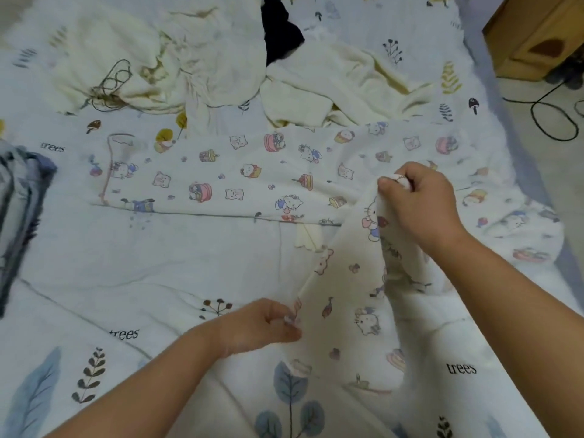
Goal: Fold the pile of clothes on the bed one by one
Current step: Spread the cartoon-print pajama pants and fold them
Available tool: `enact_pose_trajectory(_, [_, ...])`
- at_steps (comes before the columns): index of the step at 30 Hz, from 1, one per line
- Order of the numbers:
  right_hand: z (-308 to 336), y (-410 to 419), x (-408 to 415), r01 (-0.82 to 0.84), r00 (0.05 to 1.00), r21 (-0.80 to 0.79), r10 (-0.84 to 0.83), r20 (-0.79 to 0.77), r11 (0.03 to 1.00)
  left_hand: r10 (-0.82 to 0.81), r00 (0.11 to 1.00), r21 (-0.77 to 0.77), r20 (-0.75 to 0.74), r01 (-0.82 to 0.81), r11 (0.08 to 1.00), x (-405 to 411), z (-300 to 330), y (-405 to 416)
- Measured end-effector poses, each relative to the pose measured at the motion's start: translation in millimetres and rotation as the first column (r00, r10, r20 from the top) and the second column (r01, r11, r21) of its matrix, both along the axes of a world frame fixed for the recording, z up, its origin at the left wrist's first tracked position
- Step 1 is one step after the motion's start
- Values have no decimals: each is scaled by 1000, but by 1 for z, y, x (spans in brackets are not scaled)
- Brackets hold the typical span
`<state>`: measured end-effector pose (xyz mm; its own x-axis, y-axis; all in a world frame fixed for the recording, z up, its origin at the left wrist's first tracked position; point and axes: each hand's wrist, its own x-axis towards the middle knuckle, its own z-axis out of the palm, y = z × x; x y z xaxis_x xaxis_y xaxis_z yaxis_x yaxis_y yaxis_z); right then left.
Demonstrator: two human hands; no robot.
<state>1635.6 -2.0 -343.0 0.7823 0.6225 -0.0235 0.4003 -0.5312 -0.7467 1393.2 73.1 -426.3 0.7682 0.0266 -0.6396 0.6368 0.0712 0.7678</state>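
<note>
Hands at work on a bed (132,267) spread with a leaf-printed sheet: the right hand (420,200) pinches a raised corner of a white cartoon-cat print garment (252,178), fingers curled tight round the cloth, while the left hand (265,324) pinches a nearer edge of the same piece low over the sheet. Most of the garment lies flat across the middle of the bed, its right end rumpled and hard to read. Beyond it lie cream clothes (177,58) in a crumpled heap, with a dark cord (110,83) on top and a black item (281,30) half hidden behind. A blue-grey folded stack (19,197) is cut off at the left edge. At far right, a cardboard box (537,36) and black cable (550,112) sit on the floor, partly out of shot.
</note>
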Motion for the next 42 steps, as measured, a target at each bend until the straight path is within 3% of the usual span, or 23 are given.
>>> enact_pose_trajectory(5, [-16, 13, 12, 102, 994, -63, -99, 40, 993, 286, 957, -56, -51, -289, 956, -21, 17, 54])
enact_pose_trajectory(7, [-22, 16, 15, 131, 991, -73, -130, 21, 989, 301, 953, -100, -23, -302, 948, -36, 28, 92])
enact_pose_trajectory(9, [-32, 23, 10, 134, 991, -140, -133, 20, 981, 313, 949, -26, -43, -314, 949, -49, 36, 123])
enact_pose_trajectory(10, [-39, 27, 5, 135, 991, -227, -126, 55, 965, 379, 924, 86, -52, -374, 923, -53, 34, 135])
enact_pose_trajectory(11, [-46, 31, -2, 132, 989, -340, -103, 101, 931, 497, 866, 219, -55, -475, 852, -56, 27, 145])
enact_pose_trajectory(13, [-61, 35, -20, 101, 981, -495, -5, 192, 863, 748, 664, 443, -9, -668, 598, -62, 5, 156])
enact_pose_trajectory(14, [-69, 36, -32, 78, 969, -522, 58, 239, 849, 797, 604, 521, -8, -678, 519, -66, -6, 156])
enact_pose_trajectory(15, [-77, 35, -44, 49, 950, -539, 128, 286, 841, 800, 598, 574, -48, -639, 512, -69, -14, 152])
enact_pose_trajectory(17, [-94, 32, -69, -22, 898, -591, 276, 342, 806, 754, 637, 582, -161, -556, 593, -77, -30, 137])
enact_pose_trajectory(21, [-118, 24, -104, -152, 860, -729, 453, 236, 667, 771, 572, 391, -280, -665, 636, -81, -42, 105])
enact_pose_trajectory(23, [-125, 22, -113, -179, 874, -758, 456, 170, 627, 753, 590, 276, -292, -702, 657, -77, -45, 94])
enact_pose_trajectory(24, [-126, 21, -117, -187, 879, -769, 454, 147, 611, 756, 606, 303, -247, -693, 654, -76, -45, 92])
enact_pose_trajectory(28, [-119, 25, -133, -215, 898, -749, 429, 101, 627, 738, 673, 643, 52, -588, 491, -85, -25, 113])
enact_pose_trajectory(30, [-112, 29, -140, -228, 898, -713, 427, 110, 663, 681, 723, 768, 114, -499, 402, -102, -7, 143])
enact_pose_trajectory(34, [-102, 42, -139, -224, 931, -456, 327, 161, 861, 629, 775, 920, -65, -199, 339, -156, 7, 204])
enact_pose_trajectory(37, [-108, 47, -135, -101, 927, -412, 236, 292, 906, 666, 735, 940, -128, -125, 318, -171, -1, 217])
enact_pose_trajectory(40, [-125, 43, -140, -71, 943, -604, 251, 220, 794, 519, 854, 980, -35, -73, 188, -156, -21, 198])
enact_pose_trajectory(42, [-144, 32, -144, -141, 950, -740, 301, 86, 658, 339, 940, 979, -37, -34, 200, -144, -39, 174])
